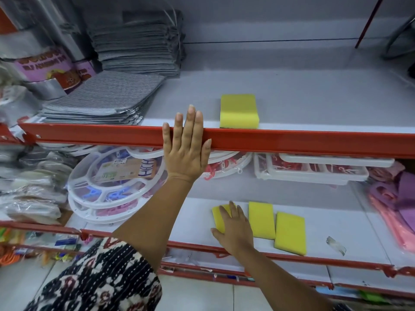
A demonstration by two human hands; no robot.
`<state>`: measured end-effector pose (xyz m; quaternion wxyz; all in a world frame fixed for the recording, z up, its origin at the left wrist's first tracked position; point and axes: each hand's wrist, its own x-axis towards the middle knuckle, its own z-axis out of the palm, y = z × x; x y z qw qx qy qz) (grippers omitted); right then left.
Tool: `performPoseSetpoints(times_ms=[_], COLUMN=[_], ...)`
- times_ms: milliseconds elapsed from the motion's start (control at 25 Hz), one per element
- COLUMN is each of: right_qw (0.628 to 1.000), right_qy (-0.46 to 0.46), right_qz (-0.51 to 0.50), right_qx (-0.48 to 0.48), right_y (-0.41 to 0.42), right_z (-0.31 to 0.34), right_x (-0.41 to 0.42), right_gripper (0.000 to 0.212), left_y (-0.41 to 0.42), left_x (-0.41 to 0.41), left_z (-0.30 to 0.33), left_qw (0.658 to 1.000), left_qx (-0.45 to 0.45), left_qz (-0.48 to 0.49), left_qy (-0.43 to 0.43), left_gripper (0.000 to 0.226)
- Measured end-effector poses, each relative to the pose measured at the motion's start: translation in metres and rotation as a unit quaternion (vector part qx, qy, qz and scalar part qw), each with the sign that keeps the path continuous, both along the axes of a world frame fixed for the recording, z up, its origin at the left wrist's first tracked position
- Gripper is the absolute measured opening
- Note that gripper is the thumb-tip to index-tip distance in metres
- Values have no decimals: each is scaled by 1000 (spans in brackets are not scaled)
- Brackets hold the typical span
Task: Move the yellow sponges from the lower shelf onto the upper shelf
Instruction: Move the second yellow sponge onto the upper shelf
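A person restocking a shop display braces the left hand (187, 149) flat against the red front rail (292, 140) of the upper shelf (314, 97), fingers spread and holding nothing. To its left on that shelf sit stacks of grey striped cloths (107, 97); just right of the hand, one yellow sponge (238, 111) already stands at the front edge of the upper shelf, touching the rail. Below, on the lower shelf (336, 221), round white plastic hangers (107, 182) lean at the left. Nearer the middle, the right hand (234, 230) lies over the leftmost sponge (219, 217) by the front edge, fingers curled across its top and thumb at its near end; whether the grip has closed firmly on it cannot be told. Beside it lie a second sponge (261, 219) and a third sponge (290, 233), side by side and untouched, the third almost at the shelf's front lip. Pink and purple goods (397, 212) fill the right end. By this count, one sponge is up and three remain below, so the job looks about a quarter done.
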<state>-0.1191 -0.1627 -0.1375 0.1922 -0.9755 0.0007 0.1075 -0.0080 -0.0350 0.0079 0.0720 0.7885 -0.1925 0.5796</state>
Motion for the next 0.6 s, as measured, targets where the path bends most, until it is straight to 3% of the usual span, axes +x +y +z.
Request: performPoseSetpoints(times_ms=[160,320,440,600], right_qw=[1000,998,990,954], right_qy=[10,-38,-116,-296], right_qz=[-17,-38,-35,-10], right_qx=[4,37,68,32], right_y=[1,-11,-27,-52], right_z=[-1,17,42,86], right_x=[-1,-14,-34,-57], right_gripper=[69,68,67,61], left_y=[0,-1,0,0], left_x=[-2,-5,-6,-7], left_z=[2,3,5,6], left_qw=[1000,1000,1000,999], left_qx=[2,0,4,-7], left_qz=[0,-1,-2,7], left_qy=[3,9,21,36], left_gripper=[56,56,56,54])
